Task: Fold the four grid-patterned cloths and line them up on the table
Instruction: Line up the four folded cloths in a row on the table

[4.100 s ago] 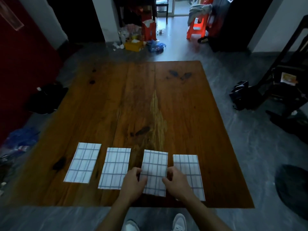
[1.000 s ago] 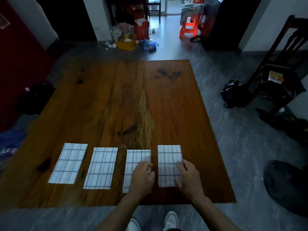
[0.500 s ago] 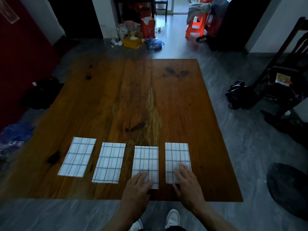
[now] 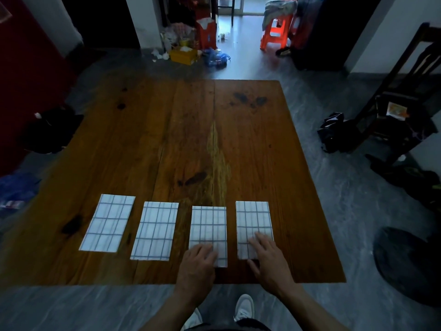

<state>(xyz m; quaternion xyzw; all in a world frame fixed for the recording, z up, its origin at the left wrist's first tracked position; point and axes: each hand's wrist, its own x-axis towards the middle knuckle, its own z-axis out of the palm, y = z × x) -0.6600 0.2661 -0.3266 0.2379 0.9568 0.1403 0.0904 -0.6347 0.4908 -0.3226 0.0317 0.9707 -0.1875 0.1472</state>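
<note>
Several folded white cloths with a dark grid lie side by side along the near edge of the wooden table point(image 4: 191, 130): the leftmost cloth point(image 4: 108, 222), the second cloth point(image 4: 156, 230), the third cloth point(image 4: 208, 229) and the rightmost cloth point(image 4: 253, 220). My left hand point(image 4: 198, 263) lies flat on the near end of the third cloth. On the near end of the rightmost cloth rests my right hand point(image 4: 268, 256), palm down with the fingers spread. Neither hand grips anything.
A dark wooden chair point(image 4: 401, 111) with a black bag point(image 4: 331, 131) beside it stands right of the table. Boxes and bags clutter the floor beyond the far edge point(image 4: 188, 51). An orange stool point(image 4: 274, 32) stands further back. My shoes point(image 4: 243, 306) show below the near edge.
Earlier both hands held the third cloth; they then shifted so that each rests on a separate cloth. The rightmost cloth has been straightened and the row looks more even.
</note>
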